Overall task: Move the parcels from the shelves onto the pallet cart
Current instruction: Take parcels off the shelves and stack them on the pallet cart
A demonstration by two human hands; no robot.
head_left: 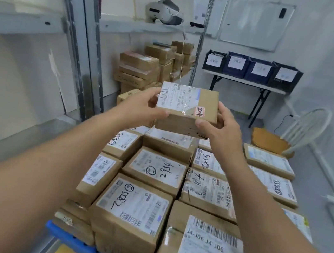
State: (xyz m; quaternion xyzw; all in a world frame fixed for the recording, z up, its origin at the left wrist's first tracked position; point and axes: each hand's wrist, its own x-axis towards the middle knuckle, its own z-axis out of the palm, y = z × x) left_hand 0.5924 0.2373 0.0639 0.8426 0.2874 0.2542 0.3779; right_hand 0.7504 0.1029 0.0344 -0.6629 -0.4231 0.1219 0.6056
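A small brown cardboard parcel (188, 110) with a white label and a red sticker hangs in the air above the far rows of the load. My left hand (143, 105) grips its left end. My right hand (220, 125) grips its right end, thumb on the front edge. Below it, several labelled parcels (151, 169) lie packed in rows on the blue pallet cart (71, 240), whose edge shows at the bottom left. More brown parcels (140, 68) are stacked on the shelving (146, 28) behind.
A white headset (165, 12) lies on the upper shelf. At the right stands a folding table (244, 82) with dark crates (250, 68). A white chair (304, 129) with an orange cushion stands by the right wall. A whiteboard (255, 22) hangs on the back wall.
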